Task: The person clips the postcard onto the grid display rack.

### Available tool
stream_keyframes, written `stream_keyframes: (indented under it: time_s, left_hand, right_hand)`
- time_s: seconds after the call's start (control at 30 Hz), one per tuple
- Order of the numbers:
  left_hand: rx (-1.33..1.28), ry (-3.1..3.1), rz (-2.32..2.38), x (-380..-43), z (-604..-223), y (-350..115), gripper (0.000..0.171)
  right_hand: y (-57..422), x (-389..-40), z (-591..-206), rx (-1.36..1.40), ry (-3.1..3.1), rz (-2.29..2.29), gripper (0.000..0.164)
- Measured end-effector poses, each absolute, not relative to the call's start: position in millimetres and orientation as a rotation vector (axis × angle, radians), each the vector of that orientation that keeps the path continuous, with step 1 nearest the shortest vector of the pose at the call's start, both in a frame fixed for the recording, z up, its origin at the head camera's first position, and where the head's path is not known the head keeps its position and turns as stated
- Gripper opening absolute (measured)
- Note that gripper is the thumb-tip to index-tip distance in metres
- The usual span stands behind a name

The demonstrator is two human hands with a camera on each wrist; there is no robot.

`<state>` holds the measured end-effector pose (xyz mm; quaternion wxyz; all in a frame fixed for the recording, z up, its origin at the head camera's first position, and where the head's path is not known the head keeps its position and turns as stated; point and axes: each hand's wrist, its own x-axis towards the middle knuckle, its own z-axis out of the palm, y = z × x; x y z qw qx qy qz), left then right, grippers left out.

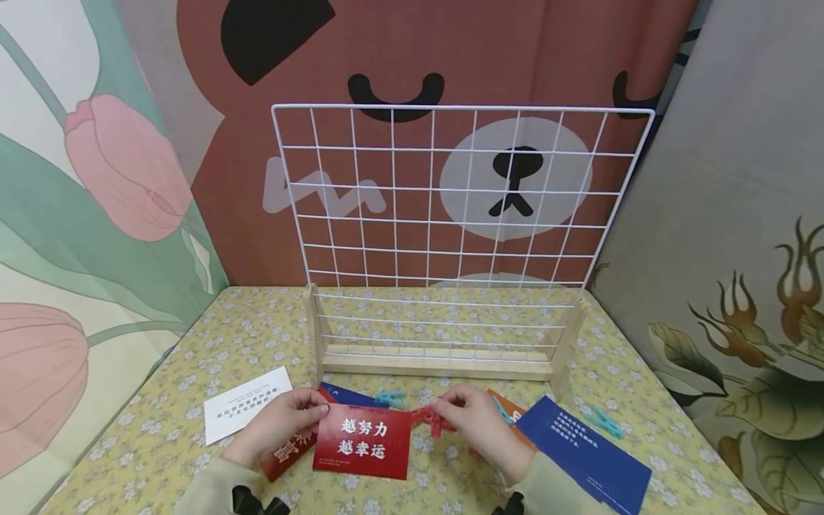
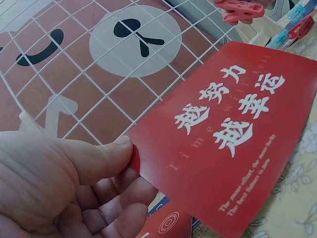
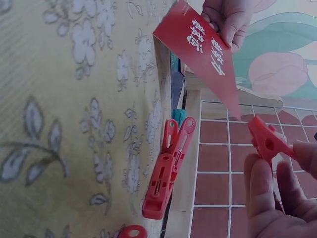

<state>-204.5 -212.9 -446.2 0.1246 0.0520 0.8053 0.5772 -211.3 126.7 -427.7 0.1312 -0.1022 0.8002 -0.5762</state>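
By its upper left corner, a red card (image 1: 363, 461) with white lettering is pinched between the thumb and fingers of my left hand (image 1: 286, 422). My right hand (image 1: 479, 429) pinches the arms of a red clothespin (image 3: 267, 141) between thumb and fingers. In the right wrist view the clothespin's nose points toward the card's corner, with a small gap between them. Another red clothespin (image 3: 166, 173) lies on the flowered cloth below the right hand. A second red card (image 1: 283, 458) lies partly hidden beneath the left hand.
A white wire grid (image 1: 463, 108) stands upright in a wooden base (image 1: 438, 363) behind the hands. To the left lies a white card (image 1: 244, 408); at right, a blue card (image 1: 586, 450) beside an orange card (image 1: 508, 404). Teal clothespins (image 1: 605, 422) lie about.
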Motion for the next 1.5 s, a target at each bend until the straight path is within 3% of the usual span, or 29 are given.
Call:
stream_keyframes:
  time_s: [0.27,0.5,1.03,1.5]
  left_hand:
    - [0.159,2.342,1.714,-203,-445,-216,0.021]
    - [0.187,2.385,1.699,-201,-431,-215,0.022]
    - [0.178,2.455,1.767,-203,-382,-219,0.023]
    - [0.269,2.591,1.970,-226,-325,-224,0.027]
  right_hand:
    - [127,-210,-420,-0.270,2.190,-1.826,0.037]
    - [130,-213,-403,-0.394,2.062,-1.825,0.052]
    - [129,-225,-350,-0.514,2.111,-1.887,0.042]
    - [127,-243,-290,-0.729,2.195,-1.980,0.037]
